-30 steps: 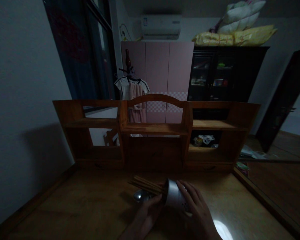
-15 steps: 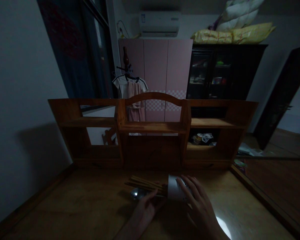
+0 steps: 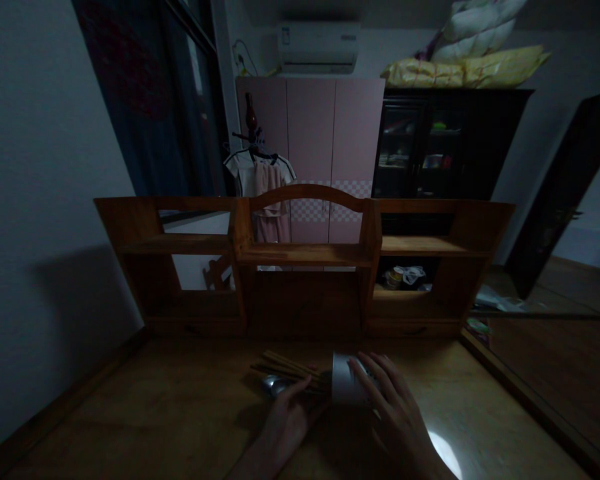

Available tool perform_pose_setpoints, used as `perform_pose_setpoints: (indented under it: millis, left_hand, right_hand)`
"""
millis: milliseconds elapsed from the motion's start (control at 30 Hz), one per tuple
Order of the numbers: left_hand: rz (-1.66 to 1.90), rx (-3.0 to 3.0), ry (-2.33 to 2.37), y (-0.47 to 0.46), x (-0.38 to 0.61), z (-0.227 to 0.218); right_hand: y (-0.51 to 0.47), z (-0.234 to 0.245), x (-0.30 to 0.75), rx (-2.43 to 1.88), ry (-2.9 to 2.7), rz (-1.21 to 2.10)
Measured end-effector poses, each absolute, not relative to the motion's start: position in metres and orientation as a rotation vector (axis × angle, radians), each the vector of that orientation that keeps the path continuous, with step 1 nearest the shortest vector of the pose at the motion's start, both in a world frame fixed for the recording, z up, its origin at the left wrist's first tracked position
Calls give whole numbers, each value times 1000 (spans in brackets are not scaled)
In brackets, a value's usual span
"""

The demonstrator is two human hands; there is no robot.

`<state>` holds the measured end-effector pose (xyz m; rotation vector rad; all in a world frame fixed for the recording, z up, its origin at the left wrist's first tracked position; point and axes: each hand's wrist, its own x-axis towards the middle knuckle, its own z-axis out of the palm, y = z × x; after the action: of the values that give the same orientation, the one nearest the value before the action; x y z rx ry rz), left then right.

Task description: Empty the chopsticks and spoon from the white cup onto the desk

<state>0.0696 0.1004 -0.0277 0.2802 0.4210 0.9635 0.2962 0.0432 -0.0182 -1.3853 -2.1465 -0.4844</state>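
Along the left edge, a bare wall (image 3: 35, 200) is standing beside a dark curtain (image 3: 145, 100). A wooden shelf unit (image 3: 305, 257) is running across the far side of the desk (image 3: 155, 413), and through its openings a garment on a hanger (image 3: 265, 180), a pink wardrobe (image 3: 330, 133) and an air conditioner (image 3: 317, 45) above it are showing. In the shelf unit's lower right compartment a small clutter of objects (image 3: 405, 277) is sitting, too dim to identify.

On the near middle of the desk, a bundle of chopsticks (image 3: 287, 368) is lying almost flat, pointing left and away out of a metal canister (image 3: 347, 387) that is lying on its side. A metal spoon (image 3: 275, 385) is lying just below the chopsticks. The left hand (image 3: 285, 427) is resting its fingertips on the chopsticks and spoon near the canister's mouth, its grip loose and half spread, closing on nothing that can be made out. The right hand (image 3: 397, 417) is gripping the canister from the right, fingers spread over its wall.

Farther right, a dark glass-fronted cabinet (image 3: 445, 143) is carrying stacked bundles of bedding (image 3: 470, 53), and a pale patch of reflected light (image 3: 445, 453) is glinting on the desk near the right hand.
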Motion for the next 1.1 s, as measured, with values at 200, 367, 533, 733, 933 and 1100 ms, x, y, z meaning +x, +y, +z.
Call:
perform_pose_setpoints:
  millis: [200,367,533,733,933,1100]
  left_hand:
    - [1015,253,480,106,69,-34]
    - [957,202,482,111,64,-37]
    - [1002,178,485,115,62,-42]
    - [1072,98,565,115,62,-35]
    - [1119,26,562,117,55,-40]
    - [1123,24,486,123,52,-51]
  right_hand:
    - [44,-18,297,-1400,-2131,-473]
    - [45,-21,297,-1415,-2102,-458]
    - [46,-23,296,-1432,-2114,-425]
    - [45,-22,295,-1449,-2120,-406]
    - [46,-23,296,-1504,-2085,-404]
    - [49,-25,299,-1556,-2051,-411]
